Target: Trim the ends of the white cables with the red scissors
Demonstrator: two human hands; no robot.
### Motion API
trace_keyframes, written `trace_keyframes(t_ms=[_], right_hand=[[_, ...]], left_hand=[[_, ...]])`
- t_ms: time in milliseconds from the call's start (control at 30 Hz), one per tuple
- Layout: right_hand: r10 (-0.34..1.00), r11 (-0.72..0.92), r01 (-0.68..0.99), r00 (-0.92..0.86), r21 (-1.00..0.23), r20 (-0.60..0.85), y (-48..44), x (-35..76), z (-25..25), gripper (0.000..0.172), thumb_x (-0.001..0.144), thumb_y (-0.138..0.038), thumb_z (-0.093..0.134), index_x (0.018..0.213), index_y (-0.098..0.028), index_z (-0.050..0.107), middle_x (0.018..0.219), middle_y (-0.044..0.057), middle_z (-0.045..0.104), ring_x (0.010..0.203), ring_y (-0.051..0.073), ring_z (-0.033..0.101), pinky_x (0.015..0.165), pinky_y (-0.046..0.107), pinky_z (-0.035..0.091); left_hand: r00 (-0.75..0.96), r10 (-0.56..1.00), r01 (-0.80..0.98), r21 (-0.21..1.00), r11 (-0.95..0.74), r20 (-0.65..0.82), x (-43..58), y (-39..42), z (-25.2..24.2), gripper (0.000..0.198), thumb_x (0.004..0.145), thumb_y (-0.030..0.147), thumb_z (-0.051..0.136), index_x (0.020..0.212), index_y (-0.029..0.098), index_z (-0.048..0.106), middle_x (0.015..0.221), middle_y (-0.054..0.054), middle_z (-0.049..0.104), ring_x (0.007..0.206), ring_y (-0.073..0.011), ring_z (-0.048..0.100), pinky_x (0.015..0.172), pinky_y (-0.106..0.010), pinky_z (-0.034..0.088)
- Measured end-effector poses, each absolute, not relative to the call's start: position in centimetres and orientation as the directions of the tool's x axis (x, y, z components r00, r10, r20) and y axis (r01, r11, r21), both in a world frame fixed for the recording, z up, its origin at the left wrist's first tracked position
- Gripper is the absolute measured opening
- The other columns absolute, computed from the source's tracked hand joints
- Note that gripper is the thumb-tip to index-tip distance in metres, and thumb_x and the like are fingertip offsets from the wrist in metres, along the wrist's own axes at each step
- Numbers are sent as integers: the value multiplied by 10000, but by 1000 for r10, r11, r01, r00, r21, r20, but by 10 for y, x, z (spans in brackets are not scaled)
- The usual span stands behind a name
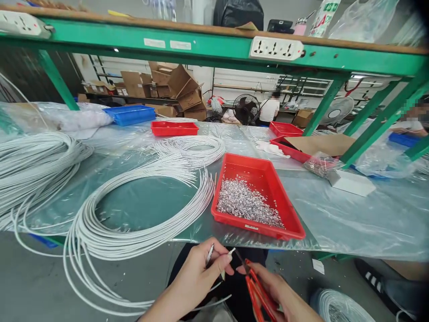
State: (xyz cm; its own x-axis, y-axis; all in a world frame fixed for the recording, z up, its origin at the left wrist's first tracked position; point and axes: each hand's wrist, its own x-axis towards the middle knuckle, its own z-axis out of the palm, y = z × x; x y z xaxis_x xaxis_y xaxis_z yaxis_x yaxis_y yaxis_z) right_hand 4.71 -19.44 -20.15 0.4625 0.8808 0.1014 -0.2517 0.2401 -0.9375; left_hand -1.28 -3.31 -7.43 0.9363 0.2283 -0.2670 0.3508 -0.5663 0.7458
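Near the bottom centre, my left hand [206, 268] pinches a white cable whose end [232, 251] sticks out past the thumb and forefinger. Just to its right, my right hand [271, 284] is wrapped round red-handled pliers [256, 290], their dark jaws close to the cable end. Beyond both hands stands a red tray [293, 221] with a heap of small shiny metal pieces [246, 201]. A large coil of white cable [134, 243] lies left of the tray, with loose strands hanging over the table's front edge.
More cable coils lie at the far left [33, 170] and behind [201, 150]. A blue tray [130, 115] and smaller red trays [174, 129] stand farther back. A green shelf frame [201, 49] crosses above the table. Other people sit in the background and at the right.
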Motion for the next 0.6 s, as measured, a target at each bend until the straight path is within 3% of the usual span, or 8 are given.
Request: trace_keyframes(t_ms=[100,167,333,467,600], right_hand=[[920,190,-94,363,-977,144,-195,50,-194,691,782,-460,530,1330,-73,364,1015,191,541,1036,283,528,795,324,483],[922,145,-38,367,-989,121,-193,52,-189,725,802,-521,481,1338,-49,353,958,183,550,1011,282,530,801,338,473],[933,239,-184,318,-953,172,-191,55,-180,666,831,-516,467,1345,-108,356,1039,159,536,938,213,551,799,277,464],[930,302,-272,294,-914,220,-192,54,-178,581,849,-459,485,1341,-173,365,1076,133,532,995,199,537,824,261,451],[935,240,-347,334,-907,119,-194,51,-167,616,786,-512,540,1278,-153,448,1056,133,544,962,199,538,819,265,441]], left_hand=[[935,226,354,745,-565,-273,-14,-32,-76,352,866,449,462,832,99,485,757,-70,594,677,-103,497,635,-227,349],[935,234,354,738,-575,-266,-14,-31,-77,357,863,453,463,824,99,489,752,-61,575,666,-96,471,627,-225,343],[927,258,374,685,-625,-271,-13,-30,-75,344,853,443,469,796,104,480,690,-20,493,603,-73,362,562,-207,292],[920,282,392,660,-641,-273,-12,-32,-71,311,850,408,471,778,106,475,669,-7,478,583,-69,338,544,-202,275],[922,276,386,663,-641,-270,-11,-33,-71,300,851,393,471,764,105,465,685,-13,497,592,-68,368,550,-195,291]])
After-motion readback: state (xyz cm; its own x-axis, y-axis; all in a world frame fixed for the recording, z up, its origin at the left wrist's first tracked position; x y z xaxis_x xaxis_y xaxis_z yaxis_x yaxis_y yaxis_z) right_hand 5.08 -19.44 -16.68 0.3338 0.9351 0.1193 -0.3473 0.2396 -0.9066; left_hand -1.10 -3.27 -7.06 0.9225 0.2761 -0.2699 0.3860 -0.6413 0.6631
